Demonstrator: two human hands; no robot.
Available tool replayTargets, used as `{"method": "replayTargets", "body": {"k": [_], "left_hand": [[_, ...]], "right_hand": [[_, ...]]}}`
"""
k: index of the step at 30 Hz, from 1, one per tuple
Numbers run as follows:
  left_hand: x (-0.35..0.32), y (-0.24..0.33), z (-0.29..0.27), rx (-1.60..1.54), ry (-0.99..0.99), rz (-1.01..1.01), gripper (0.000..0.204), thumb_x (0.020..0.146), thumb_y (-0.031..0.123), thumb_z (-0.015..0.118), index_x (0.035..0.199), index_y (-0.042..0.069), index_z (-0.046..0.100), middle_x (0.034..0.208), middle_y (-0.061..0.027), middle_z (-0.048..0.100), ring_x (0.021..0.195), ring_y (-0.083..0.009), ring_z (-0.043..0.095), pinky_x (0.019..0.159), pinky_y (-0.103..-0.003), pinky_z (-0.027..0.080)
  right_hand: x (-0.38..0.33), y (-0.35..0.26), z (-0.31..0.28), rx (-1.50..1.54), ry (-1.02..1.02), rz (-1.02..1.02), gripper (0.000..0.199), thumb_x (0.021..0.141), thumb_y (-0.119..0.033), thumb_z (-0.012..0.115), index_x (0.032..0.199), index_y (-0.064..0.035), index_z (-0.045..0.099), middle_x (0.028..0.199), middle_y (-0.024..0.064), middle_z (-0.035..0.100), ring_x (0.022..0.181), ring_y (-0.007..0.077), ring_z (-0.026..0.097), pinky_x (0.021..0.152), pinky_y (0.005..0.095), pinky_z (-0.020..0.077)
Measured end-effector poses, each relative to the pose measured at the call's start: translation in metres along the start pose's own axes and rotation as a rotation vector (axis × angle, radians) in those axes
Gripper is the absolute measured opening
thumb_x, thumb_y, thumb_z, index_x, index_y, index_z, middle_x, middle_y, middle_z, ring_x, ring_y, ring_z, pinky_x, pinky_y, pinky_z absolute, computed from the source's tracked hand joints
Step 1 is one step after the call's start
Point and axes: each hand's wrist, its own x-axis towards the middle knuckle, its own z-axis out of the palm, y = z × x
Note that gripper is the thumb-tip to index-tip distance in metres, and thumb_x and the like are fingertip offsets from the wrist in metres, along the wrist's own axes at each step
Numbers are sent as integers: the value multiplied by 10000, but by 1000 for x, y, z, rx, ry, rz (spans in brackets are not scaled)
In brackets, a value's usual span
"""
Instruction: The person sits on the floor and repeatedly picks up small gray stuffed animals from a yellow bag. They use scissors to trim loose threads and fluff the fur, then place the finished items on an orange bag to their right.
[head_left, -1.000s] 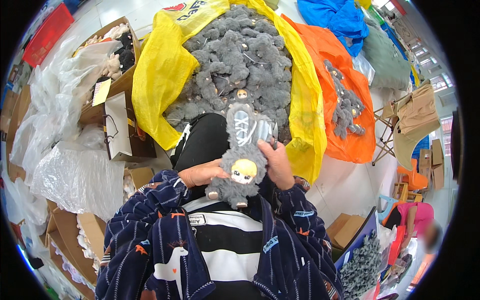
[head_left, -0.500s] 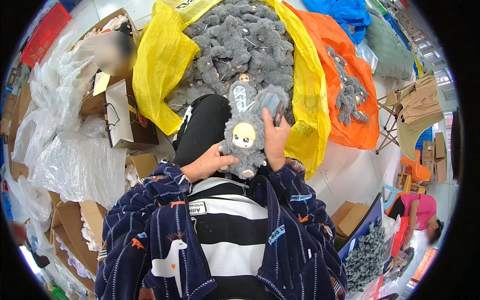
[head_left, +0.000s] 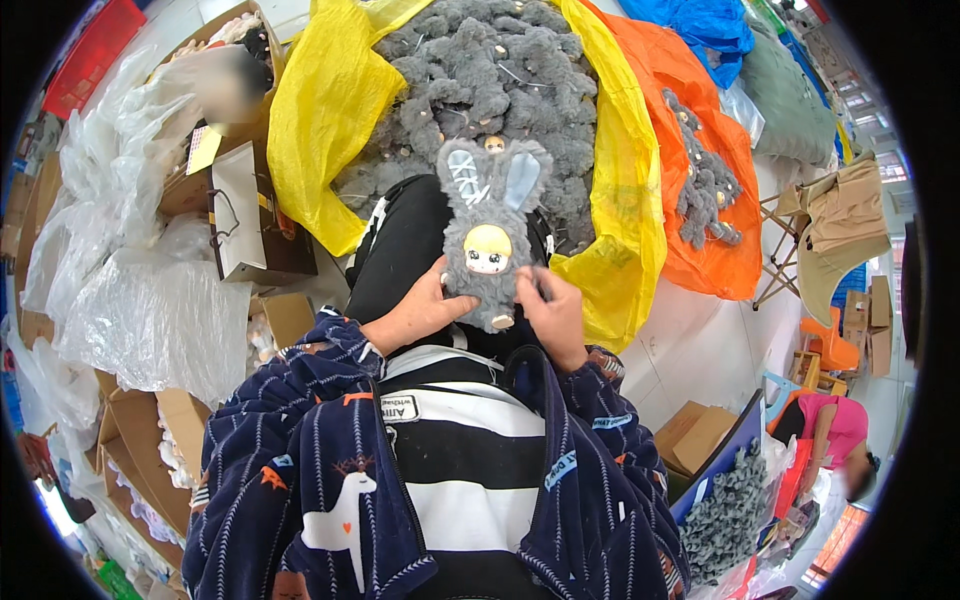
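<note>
A grey plush rabbit doll [head_left: 468,284] lies upright over my lap, its yellow-haired doll face turned up. One of its long ears has white lacing across it; the other shows a pale blue inner side. My left hand [head_left: 425,310] is closed round the doll's lower left side, thumb across its front. My right hand [head_left: 555,315] is closed in a pinch at the doll's right side, by its arm; the fingertips are slightly blurred. Just beyond the ears, a heap of similar grey plush dolls [head_left: 480,75] fills an open yellow sack [head_left: 318,130].
Right of the yellow sack stands an orange sack [head_left: 735,250] with several grey dolls in it. Clear plastic wrap [head_left: 150,335], a paper bag [head_left: 240,215] and cartons crowd my left. A folding chair [head_left: 835,220] stands right; a person in pink [head_left: 838,425] bends farther back.
My right hand has left the doll's ear and come down to its side. The ear now stands up with its pale blue inner side showing. My left hand stays on the doll.
</note>
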Motion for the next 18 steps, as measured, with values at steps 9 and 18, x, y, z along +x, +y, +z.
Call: {"method": "replayTargets", "body": {"k": [9, 18], "left_hand": [[11, -2, 1, -164, 107, -5, 588, 755, 35, 623, 1236, -16, 289, 1138, -115, 490, 1037, -160, 492, 886, -295, 413], [9, 22, -6, -531, -92, -214, 452, 810, 98, 598, 1203, 19, 391, 1058, -83, 557, 877, -146, 581, 673, -272, 519]], "right_hand": [[-6, -13, 3, 38, 78, 111, 257, 798, -143, 611, 1009, -1, 568, 644, 9, 550, 541, 59, 487, 493, 198, 385], [-6, 0, 10, -732, -29, -596, 341, 665, -90, 645, 989, -34, 556, 756, 105, 553, 628, 274, 574, 532, 327, 467]]}}
